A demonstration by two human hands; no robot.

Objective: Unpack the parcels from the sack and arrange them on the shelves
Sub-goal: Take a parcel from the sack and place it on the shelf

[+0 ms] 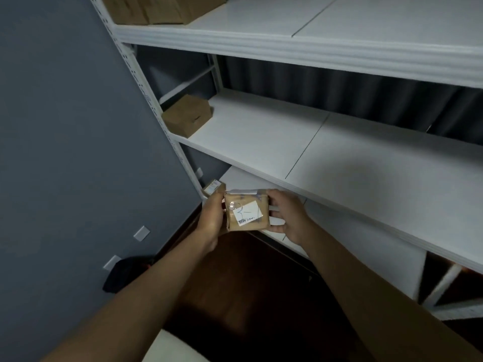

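Observation:
A small brown parcel (247,210) wrapped in clear tape, with a white label marked "3-", is held between both hands just in front of the lowest shelf (366,231). My left hand (213,218) grips its left side and my right hand (286,216) its right side. Another small labelled parcel (212,187) lies at the left end of that lowest shelf, right behind my left hand. A plain cardboard box (187,115) stands at the left end of the middle shelf (339,152). Several brown boxes (156,9) sit on the top shelf (313,40). The sack is out of view.
A grey wall (65,126) with two white sockets closes off the left side. A dark object (125,273) lies on the brown wooden floor (248,283) by the wall. White perforated shelf posts (146,95) rise on the left. A dark curtain hangs behind the shelves.

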